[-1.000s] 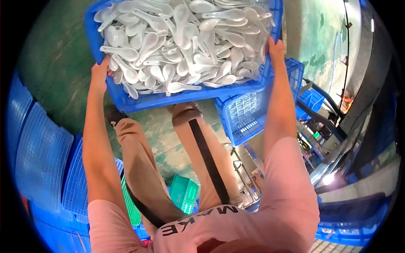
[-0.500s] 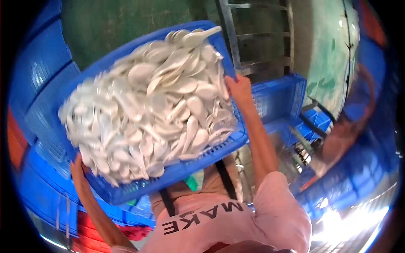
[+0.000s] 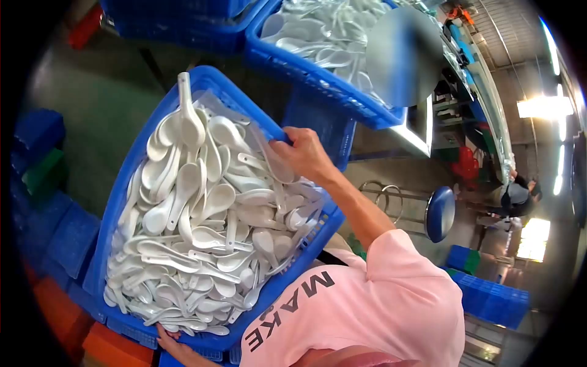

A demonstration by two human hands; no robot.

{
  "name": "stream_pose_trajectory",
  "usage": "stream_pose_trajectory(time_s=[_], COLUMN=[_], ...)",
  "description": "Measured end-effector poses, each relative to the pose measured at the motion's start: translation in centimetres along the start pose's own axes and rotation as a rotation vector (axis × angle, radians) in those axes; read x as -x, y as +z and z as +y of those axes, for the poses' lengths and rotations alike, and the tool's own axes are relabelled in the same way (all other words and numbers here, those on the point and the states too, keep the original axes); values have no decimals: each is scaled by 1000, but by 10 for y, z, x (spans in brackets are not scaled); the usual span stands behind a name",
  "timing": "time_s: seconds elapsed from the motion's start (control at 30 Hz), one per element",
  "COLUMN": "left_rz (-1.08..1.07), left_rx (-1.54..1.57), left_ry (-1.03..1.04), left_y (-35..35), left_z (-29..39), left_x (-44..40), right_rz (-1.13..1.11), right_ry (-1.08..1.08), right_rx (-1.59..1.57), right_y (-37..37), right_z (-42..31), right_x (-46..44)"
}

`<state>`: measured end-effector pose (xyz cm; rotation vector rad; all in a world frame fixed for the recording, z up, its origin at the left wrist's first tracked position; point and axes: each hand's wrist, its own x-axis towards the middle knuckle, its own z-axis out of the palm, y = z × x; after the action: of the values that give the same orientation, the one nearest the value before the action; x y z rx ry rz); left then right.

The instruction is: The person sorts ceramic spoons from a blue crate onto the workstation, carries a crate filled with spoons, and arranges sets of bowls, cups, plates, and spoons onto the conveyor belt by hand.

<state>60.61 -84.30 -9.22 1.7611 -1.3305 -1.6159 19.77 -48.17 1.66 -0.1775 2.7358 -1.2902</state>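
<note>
A blue plastic crate [image 3: 137, 131] full of white spoons [image 3: 214, 199] hangs tilted in front of my chest, held at both ends. My right hand [image 3: 306, 154] is closed over the crate's rim on the upper right. At the lower left, my left hand [image 3: 170, 341] grips the other end from below; its fingers are partly hidden by the crate. Clear plastic lining shows along the inner right side. Beyond my right hand, a second blue crate [image 3: 318, 76] holds more white spoons.
More blue crates [image 3: 177, 27] stand at the top. Orange crates [image 3: 116, 345] and blue crates [image 3: 70, 238] lie at the lower left. A round blue stool [image 3: 440, 214] is on the right. Farther right is another person [image 3: 516, 197], near stacked blue crates [image 3: 492, 296].
The view has swung from the green floor and wall to another work area. The held crate has turned and come closer to my body, with both hands still on it.
</note>
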Motion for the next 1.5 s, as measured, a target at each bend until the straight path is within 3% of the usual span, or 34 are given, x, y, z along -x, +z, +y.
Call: stream_pose_trajectory(time_s=[0.17, 0.43, 0.47, 0.53, 0.6, 0.77, 0.83, 0.93, 1.1, 1.23, 1.3, 1.5], left_rz=[-199, -345, -401, -316, -536, -716, -746, -808, -744, -607, -649, -635], left_rx=[72, 104, 188, 141, 91, 4, -7, -49, -66, -82, -88, 35], left_ry=[121, 277, 291, 373, 350, 373, 462, 423, 421, 335, 370, 239], left_y=[7, 17, 17, 28, 39, 88, 118, 134, 126, 121, 104, 116], left_z=[14, 1, 1, 24, 49, 102, 109, 113, 123, 101, 81, 78], left_x=[4, -58, -63, -40, -66, -91, -58, -60, -53, -48, -56, -58], right_rz=[40, 337, 338, 277, 363, 616, 602, 600, 543, 494, 408, 368], right_ry=[-81, -255, -247, -141, -151, -95, 42, 101, 161, -39, 15, -144], right_rx=[-130, -143, -124, -125, -50, 97, -20, -103, -162, 24, 27, 199], right_y=[-22, -27, -28, -34, -42, -22, -52, -55, -43, -51, -56, -69], right_z=[1, 8, 6, 0, -9, 19, 43, 43, 51, 66, 48, 27], right_x=[26, 71, 74, 83, 99, 132, 131, 143, 138, 113, 99, 37])
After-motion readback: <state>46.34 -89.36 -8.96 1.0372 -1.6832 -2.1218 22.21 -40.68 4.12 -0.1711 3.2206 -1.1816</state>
